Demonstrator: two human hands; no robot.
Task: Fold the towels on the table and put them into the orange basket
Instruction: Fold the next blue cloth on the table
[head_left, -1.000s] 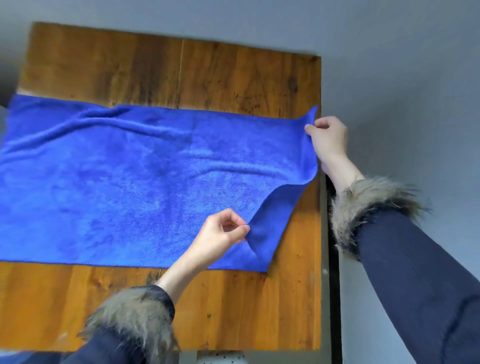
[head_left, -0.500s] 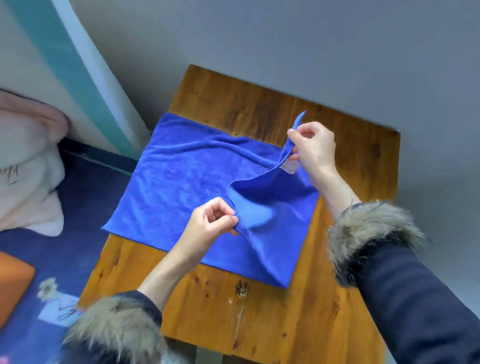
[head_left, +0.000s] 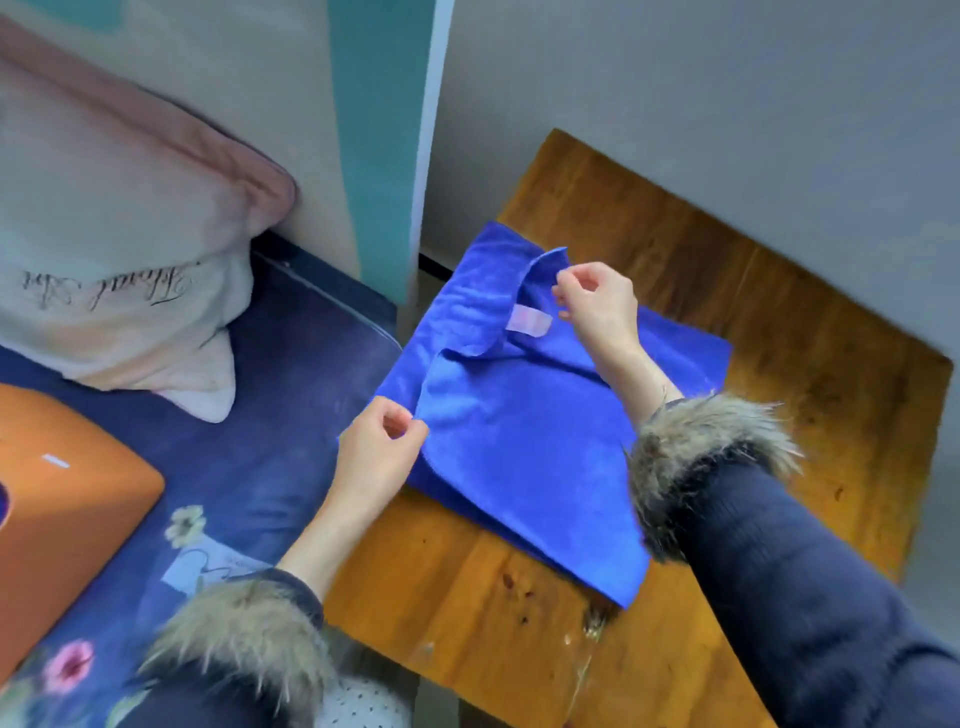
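**First fold nearly laid flat**

The blue towel (head_left: 524, 431) lies on the wooden table (head_left: 810, 374), doubled over itself, with its left edge reaching the table's 9 o'clock side. The left hand (head_left: 376, 457) pinches the near corner of the upper layer between thumb and fingertips, at about 8 o'clock on the cloth. The right hand (head_left: 597, 306) pinches the far corner of that same layer at about 11 o'clock, just beside a small pink label (head_left: 527, 319) sewn at the hem. Between the two hands the carried edge sags and curls, not yet set down on the layer beneath.

The cloth looks soft, light and limp (a plush microfibre, by the sheen), so it will drape wherever it is unsupported and will not hold a crease by itself. Corners are the sensible places to grip: held taut between two of them, an edge stays straight enough to line up with the edge below. A flat palm stroke would likely be needed to press each fold.

The orange basket (head_left: 67, 499) sits on the floral bedding (head_left: 291, 395) at 9 o'clock from the table, well apart from the towel.
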